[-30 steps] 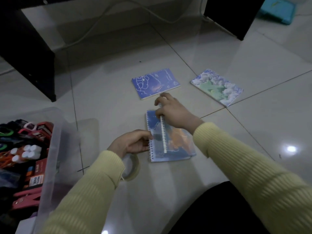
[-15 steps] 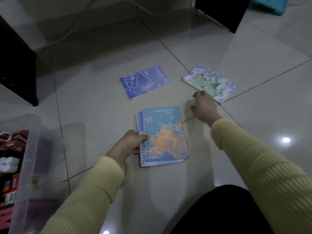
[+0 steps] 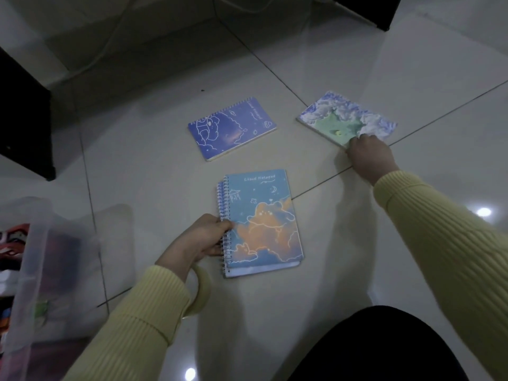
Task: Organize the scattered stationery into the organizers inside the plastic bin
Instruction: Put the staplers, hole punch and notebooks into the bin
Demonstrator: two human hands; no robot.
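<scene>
My right hand [image 3: 368,155] pinches the near corner of the green notebook [image 3: 338,119], which stretches away up-left; my left hand [image 3: 203,240] clamps the stacked notebooks [image 3: 261,215].

Spiral notebook [image 3: 261,221] nearest; second notebook [image 3: 232,127] behind; third [image 3: 346,118] far right; bin [image 3: 30,270] left.

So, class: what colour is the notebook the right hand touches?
Blue-white clouds around green, seen in the head view.

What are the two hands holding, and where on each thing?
The left hand grips the cloud notebook at its spiral edge. The right hand pinches the near corner of the green and blue notebook, which lies on the floor.
</scene>
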